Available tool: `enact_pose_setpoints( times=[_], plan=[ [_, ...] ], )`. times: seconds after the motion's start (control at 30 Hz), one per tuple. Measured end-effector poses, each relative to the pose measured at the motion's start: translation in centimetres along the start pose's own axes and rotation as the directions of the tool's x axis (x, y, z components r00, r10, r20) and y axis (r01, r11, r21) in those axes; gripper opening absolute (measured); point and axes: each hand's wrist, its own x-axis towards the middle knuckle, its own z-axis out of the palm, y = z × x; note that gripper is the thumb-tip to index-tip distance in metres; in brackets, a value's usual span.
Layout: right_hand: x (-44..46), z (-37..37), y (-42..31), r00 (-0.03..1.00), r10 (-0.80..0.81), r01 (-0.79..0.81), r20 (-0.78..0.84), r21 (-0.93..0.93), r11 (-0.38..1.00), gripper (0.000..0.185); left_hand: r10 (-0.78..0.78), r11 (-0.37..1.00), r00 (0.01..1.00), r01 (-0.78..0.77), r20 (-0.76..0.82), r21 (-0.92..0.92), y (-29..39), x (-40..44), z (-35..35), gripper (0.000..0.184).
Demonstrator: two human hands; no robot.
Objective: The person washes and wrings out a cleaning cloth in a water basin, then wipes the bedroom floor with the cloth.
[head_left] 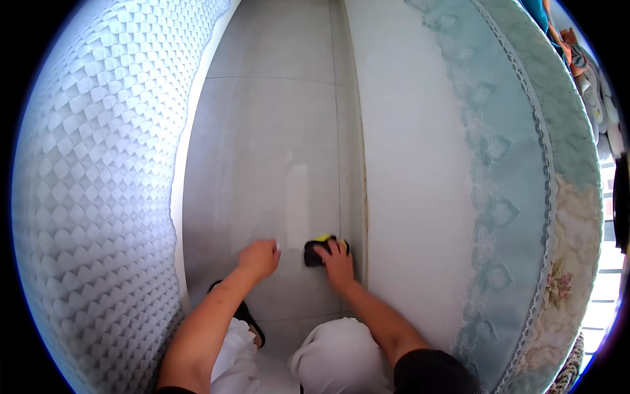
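My right hand is closed over a black-and-yellow sponge, which rests against the grey tiled floor. The sponge's dark side faces me, with yellow along its far edge. To the left, my left hand is curled into a fist just above the floor. A small pale bit shows at its fingertips, too little to name. A lighter streak of reflection lies on the tiles ahead of both hands.
On the left rises a bed side with a quilted white cover. A white panel and a pale green lace-trimmed cover flank the right. Below are my white-clothed knees and a black sandal.
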Motion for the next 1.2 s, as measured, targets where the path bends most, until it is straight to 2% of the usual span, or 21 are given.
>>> enact_pose_setpoints(
  times=[0.07,0.1,0.13,0.23,0.33,0.43,0.5,0.57,0.67,0.77,0.83,0.9,1.0,1.1,1.13,1.2],
  plan=[
    [6.6,-1.2,1.7,0.985,-0.084,0.078,-0.151,-0.051,0.996,0.035,0.028,1.000,0.999,-0.028,-0.035,0.008,0.1,0.2,0.9,0.017],
    [11.1,-1.8,2.7,0.953,-0.083,0.071,-0.293,-0.052,0.996,0.036,0.037,0.999,0.999,-0.037,-0.040,0.010,0.2,0.2,1.0,0.017],
    [15.3,-3.8,2.9,0.953,-0.003,0.005,-0.303,0.008,1.000,0.038,0.046,0.999,0.998,-0.046,-0.046,0.017,0.3,0.1,0.9,0.017],
    [23.3,-8.0,3.9,0.948,0.170,-0.177,-0.268,-0.001,0.984,0.051,0.042,0.998,0.999,-0.040,-0.031,0.038,0.6,-0.6,0.6,0.016],
    [25.1,-8.1,4.2,0.974,0.206,-0.202,-0.090,0.057,0.978,0.049,0.022,0.998,0.999,-0.020,-0.030,0.051,0.1,-0.9,1.0,0.016],
    [21.0,-4.3,4.0,0.963,0.095,-0.128,-0.251,-0.119,0.985,0.052,0.007,1.000,1.000,-0.007,-0.014,0.024,0.4,-0.9,0.5,0.016],
    [16.1,-3.3,3.5,0.973,0.101,-0.120,-0.207,-0.083,0.989,0.052,0.027,1.000,0.999,-0.027,-0.032,0.014,1.1,-0.6,-0.1,0.016],
    [10.4,-2.1,1.7,0.969,0.178,-0.197,-0.170,-0.105,0.975,0.050,0.077,0.997,0.995,-0.075,-0.071,0.034,1.5,-0.2,-0.5,0.016],
    [6.1,-2.1,0.4,0.986,0.152,-0.158,-0.075,-0.083,0.984,0.050,0.032,0.999,0.999,-0.032,0.007,-0.027,3.6,-0.1,-2.1,0.017],
    [11.5,-2.8,3.3,0.939,-0.017,-0.006,-0.343,-0.065,0.998,0.048,0.085,0.995,0.996,-0.086,-0.021,-0.047,3.7,0.6,-1.6,0.017],
    [17.8,-4.4,4.9,0.964,0.063,-0.040,-0.259,0.096,0.995,0.043,0.112,0.993,0.992,-0.114,-0.052,-0.038,2.9,1.3,-1.1,0.017],
    [22.6,-8.3,4.2,0.930,0.011,0.006,-0.367,0.045,0.999,0.044,0.115,0.993,0.991,-0.117,-0.066,-0.030,2.2,1.8,-0.8,0.017],
    [27.9,-11.0,3.0,0.940,-0.142,0.138,-0.311,-0.033,0.990,0.049,0.094,0.995,0.993,-0.096,-0.067,-0.026,1.1,1.9,-0.2,0.016],
    [30.3,-10.9,0.7,0.972,-0.236,0.232,-0.018,-0.121,0.965,0.054,0.088,0.995,0.993,-0.091,-0.073,-0.041,0.0,2.3,0.1,0.015],
    [30.9,-10.6,-0.7,0.989,-0.117,0.130,0.092,-0.154,0.979,0.066,0.070,0.996,0.995,-0.073,-0.070,-0.049,0.0,2.4,-0.2,0.015],
    [30.8,-11.1,-2.6,0.992,0.042,-0.027,0.120,-0.124,0.992,0.075,0.054,0.997,0.996,-0.058,-0.066,-0.052,-0.3,2.5,-0.4,0.015]
  ],
)
